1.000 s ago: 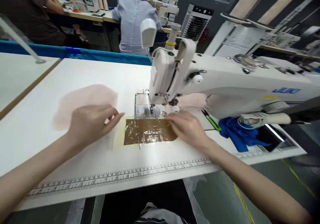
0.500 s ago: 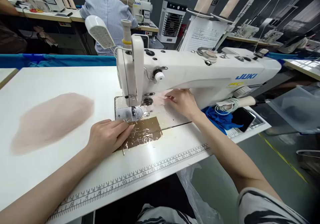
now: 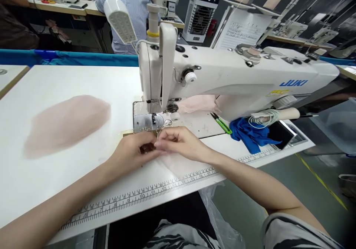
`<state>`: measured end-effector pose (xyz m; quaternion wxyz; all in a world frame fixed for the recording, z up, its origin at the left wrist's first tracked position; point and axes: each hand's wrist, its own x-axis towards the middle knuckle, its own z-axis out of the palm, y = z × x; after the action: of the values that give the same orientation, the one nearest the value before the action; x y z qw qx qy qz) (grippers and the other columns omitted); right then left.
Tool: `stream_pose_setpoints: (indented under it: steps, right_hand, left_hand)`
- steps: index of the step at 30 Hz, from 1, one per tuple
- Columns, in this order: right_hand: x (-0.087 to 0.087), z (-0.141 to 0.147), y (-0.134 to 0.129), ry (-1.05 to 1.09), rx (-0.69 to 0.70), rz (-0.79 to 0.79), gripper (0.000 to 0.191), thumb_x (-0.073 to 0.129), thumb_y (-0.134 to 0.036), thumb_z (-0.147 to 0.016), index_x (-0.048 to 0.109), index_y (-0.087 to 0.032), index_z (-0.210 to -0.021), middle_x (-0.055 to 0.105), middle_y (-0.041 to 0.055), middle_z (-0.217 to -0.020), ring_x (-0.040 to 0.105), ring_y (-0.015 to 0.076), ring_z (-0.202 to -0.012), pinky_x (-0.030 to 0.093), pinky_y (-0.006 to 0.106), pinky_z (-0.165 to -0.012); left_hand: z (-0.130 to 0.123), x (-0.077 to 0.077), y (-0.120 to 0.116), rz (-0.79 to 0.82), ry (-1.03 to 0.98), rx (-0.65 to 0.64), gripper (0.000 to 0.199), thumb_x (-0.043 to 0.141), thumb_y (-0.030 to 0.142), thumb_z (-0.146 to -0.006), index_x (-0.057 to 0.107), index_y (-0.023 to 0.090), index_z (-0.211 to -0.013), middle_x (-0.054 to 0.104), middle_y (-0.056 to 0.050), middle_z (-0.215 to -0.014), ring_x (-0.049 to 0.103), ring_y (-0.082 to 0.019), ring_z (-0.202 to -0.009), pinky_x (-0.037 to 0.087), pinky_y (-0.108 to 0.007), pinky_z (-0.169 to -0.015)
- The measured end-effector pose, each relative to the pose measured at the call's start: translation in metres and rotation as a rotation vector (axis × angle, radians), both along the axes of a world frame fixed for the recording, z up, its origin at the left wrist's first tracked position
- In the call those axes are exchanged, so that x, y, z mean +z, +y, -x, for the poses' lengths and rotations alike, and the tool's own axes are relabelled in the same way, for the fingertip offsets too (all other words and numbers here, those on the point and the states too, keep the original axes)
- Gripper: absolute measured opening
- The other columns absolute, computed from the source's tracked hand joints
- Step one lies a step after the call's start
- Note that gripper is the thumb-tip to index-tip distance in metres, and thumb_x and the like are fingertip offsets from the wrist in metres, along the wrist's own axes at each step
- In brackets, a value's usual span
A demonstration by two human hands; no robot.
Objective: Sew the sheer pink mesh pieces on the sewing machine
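Note:
My left hand and my right hand meet just in front of the needle plate of the white sewing machine. Between their pinched fingers is the edge of a piece of sheer pale pink fabric, which spreads toward the table's ruler edge. Both hands are closed on it; the left fingertips are partly hidden. More pink fabric lies under the machine arm, and a larger stack of pink fabric pieces rests on the table at the left.
Green-handled thread snips lie on the machine bed at the right. Beyond them are a blue cloth and a dark phone. A printed ruler runs along the table's front edge. Another person in a striped shirt sits behind.
My right hand has come back from under the machine arm to meet the left, with sheer fabric now between them. The snips are uncovered. The brown taped patch is now mostly covered.

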<state>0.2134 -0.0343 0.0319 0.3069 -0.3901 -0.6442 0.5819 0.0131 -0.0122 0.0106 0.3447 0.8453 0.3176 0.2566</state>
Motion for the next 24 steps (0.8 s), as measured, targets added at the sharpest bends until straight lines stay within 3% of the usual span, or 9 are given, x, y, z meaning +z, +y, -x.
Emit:
stream_pose_setpoints:
  steps: [3,7,10,14,17,21,24]
  right_hand:
    - [0.000,0.005,0.011,0.093,-0.066,0.057,0.031,0.069,-0.045,-0.084,0.063,-0.018,-0.072,0.057,-0.0056,-0.059,0.051,0.0070,-0.052,0.041,0.021,-0.051]
    - [0.000,0.003,0.022,0.172,-0.041,0.259,0.043,0.059,-0.053,-0.090,0.060,-0.017,-0.066,0.061,-0.0009,-0.064,0.061,0.0112,-0.059,0.051,0.024,-0.056]
    - [-0.003,0.001,0.025,0.195,-0.023,0.347,0.035,0.063,-0.050,-0.089,0.062,-0.018,-0.076,0.065,0.0006,-0.071,0.065,0.0129,-0.062,0.055,0.026,-0.059]
    - [-0.006,-0.001,0.025,0.168,-0.006,0.324,0.035,0.064,-0.053,-0.086,0.061,-0.018,-0.081,0.067,0.0021,-0.072,0.067,0.0155,-0.063,0.057,0.030,-0.061]
    - [-0.004,-0.009,0.026,0.111,0.012,0.282,0.025,0.071,-0.041,-0.081,0.060,-0.020,-0.076,0.068,0.0007,-0.073,0.066,0.0144,-0.065,0.056,0.029,-0.065]
    - [0.011,-0.026,0.028,-0.091,0.087,0.188,0.025,0.066,-0.036,-0.083,0.058,-0.020,-0.065,0.058,-0.0029,-0.063,0.049,0.0081,-0.051,0.041,0.023,-0.050]
    - [0.021,-0.030,0.029,-0.307,0.071,0.064,0.020,0.070,-0.040,-0.081,0.067,-0.021,-0.079,0.052,-0.0049,-0.061,0.044,0.0080,-0.054,0.033,0.023,-0.049]
  left_hand:
    - [0.002,0.007,0.004,0.335,-0.124,-0.003,0.036,0.058,0.047,-0.092,0.063,0.016,-0.073,0.058,0.001,-0.066,0.050,-0.011,-0.060,0.040,-0.023,-0.054]
    - [0.004,0.015,0.006,0.602,-0.259,-0.002,0.036,0.056,0.045,-0.093,0.059,0.016,-0.071,0.049,0.003,-0.064,0.044,-0.008,-0.055,0.036,-0.021,-0.049]
    - [0.004,0.017,0.006,0.614,-0.294,0.027,0.036,0.052,0.042,-0.095,0.057,0.016,-0.071,0.048,0.002,-0.066,0.046,-0.009,-0.059,0.038,-0.021,-0.053]
    - [0.004,0.014,0.007,0.489,-0.250,0.076,0.035,0.049,0.040,-0.095,0.057,0.016,-0.070,0.049,0.002,-0.066,0.044,-0.009,-0.061,0.037,-0.022,-0.055]
    - [0.008,0.012,0.011,0.453,-0.262,0.077,0.032,0.052,0.034,-0.092,0.059,0.016,-0.067,0.052,0.002,-0.067,0.047,-0.009,-0.062,0.038,-0.023,-0.057]
    - [0.016,0.013,0.018,0.551,-0.403,-0.021,0.031,0.052,0.023,-0.088,0.060,0.016,-0.060,0.065,-0.002,-0.080,0.059,-0.012,-0.077,0.049,-0.027,-0.073]
    - [0.018,0.016,0.018,0.580,-0.372,-0.077,0.031,0.051,0.018,-0.087,0.060,0.017,-0.058,0.071,-0.003,-0.086,0.063,-0.013,-0.080,0.052,-0.029,-0.078]
